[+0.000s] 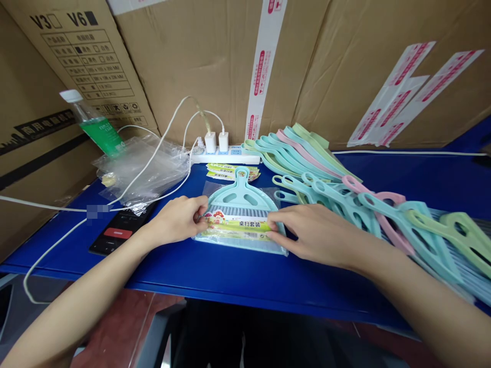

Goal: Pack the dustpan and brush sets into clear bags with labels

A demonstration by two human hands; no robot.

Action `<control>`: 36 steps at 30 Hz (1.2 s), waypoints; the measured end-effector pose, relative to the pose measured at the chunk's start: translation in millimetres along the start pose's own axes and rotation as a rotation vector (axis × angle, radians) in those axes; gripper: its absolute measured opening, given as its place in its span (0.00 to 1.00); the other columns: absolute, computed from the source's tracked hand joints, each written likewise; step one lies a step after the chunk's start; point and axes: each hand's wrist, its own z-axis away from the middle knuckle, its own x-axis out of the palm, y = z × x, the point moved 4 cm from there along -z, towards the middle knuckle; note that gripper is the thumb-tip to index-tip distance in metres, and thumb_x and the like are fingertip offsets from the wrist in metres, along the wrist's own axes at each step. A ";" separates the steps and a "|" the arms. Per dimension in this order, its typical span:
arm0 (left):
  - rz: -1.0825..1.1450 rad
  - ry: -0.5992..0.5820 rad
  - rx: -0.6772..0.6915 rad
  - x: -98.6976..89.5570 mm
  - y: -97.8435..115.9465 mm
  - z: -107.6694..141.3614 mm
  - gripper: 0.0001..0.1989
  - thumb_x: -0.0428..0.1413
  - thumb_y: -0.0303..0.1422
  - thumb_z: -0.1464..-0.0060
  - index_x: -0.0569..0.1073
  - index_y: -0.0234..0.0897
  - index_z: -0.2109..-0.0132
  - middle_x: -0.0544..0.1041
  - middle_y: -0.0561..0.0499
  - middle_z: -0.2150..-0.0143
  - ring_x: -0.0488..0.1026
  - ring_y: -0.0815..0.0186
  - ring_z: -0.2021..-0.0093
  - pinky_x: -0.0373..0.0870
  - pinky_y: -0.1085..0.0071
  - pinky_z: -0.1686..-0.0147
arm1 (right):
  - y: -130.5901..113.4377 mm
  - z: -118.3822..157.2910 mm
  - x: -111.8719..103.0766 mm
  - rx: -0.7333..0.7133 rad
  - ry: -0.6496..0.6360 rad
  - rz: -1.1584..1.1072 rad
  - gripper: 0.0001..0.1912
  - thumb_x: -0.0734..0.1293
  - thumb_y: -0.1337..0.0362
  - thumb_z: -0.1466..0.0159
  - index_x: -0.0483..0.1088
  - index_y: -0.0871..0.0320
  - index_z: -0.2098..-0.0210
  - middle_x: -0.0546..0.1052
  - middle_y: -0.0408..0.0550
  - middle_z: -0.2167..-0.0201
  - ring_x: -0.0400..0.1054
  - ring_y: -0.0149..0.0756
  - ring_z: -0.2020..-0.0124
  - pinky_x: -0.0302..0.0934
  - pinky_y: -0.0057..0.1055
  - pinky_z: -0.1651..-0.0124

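Fingers of the left hand [178,220] curled in towards the palm, thumb and forefinger bunched close together, pinching the left edge of a clear bag [271,193] beside the end of a printed label [230,223]. Back of the hand turned up, wrist nearly straight. Slanting in from the lower left corner, left forearm [88,294], reaching past a dark phone [120,230].

Opposite, right hand [318,235] more loosely bent: thumb and forefinger arched around a small gap, tips near each other at the right end of the label; impossible to see whether pinching or merely resting there. Other fingers mostly hidden beneath the hand. Knuckles up, with the right forearm [406,291] running back to the lower right corner.

Between both hands, lying flat on the blue table [215,276] near the front edge: the bag, holding a pale-blue dustpan [253,193], with looped handle pointing away and a row of grey bristles [238,210] above the label. Just behind, a few loose labels [220,174] in front of a white power strip [245,156]. To the right, beside and beyond the right hand, overlapping loop-handled brushes [358,214] in blue, pink and green.
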 end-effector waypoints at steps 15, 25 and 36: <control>-0.054 0.033 0.064 -0.9 1.1 4.1 0.08 0.48 0.35 0.48 0.56 0.41 0.72 0.60 0.60 0.83 0.57 0.69 0.82 0.49 0.71 0.76 | 0.1 -0.3 1.8 0.051 0.048 0.049 0.07 0.57 0.71 0.40 0.61 0.55 0.72 0.70 0.41 0.81 0.59 0.31 0.81 0.42 0.29 0.77; -0.133 0.092 0.063 -2.0 6.2 4.7 0.21 0.52 0.53 0.47 0.59 0.41 0.72 0.61 0.60 0.84 0.61 0.67 0.82 0.48 0.71 0.76 | -2.7 -5.0 5.3 0.112 0.052 0.133 0.11 0.60 0.58 0.35 0.63 0.56 0.72 0.78 0.46 0.75 0.69 0.36 0.77 0.41 0.31 0.77; -0.092 0.079 0.016 -0.4 2.7 3.5 0.19 0.55 0.48 0.47 0.60 0.41 0.72 0.64 0.60 0.83 0.63 0.68 0.81 0.51 0.72 0.76 | -11.7 -6.8 3.9 -0.108 0.206 0.120 0.05 0.61 0.70 0.36 0.68 0.58 0.68 0.75 0.47 0.73 0.68 0.40 0.69 0.55 0.33 0.67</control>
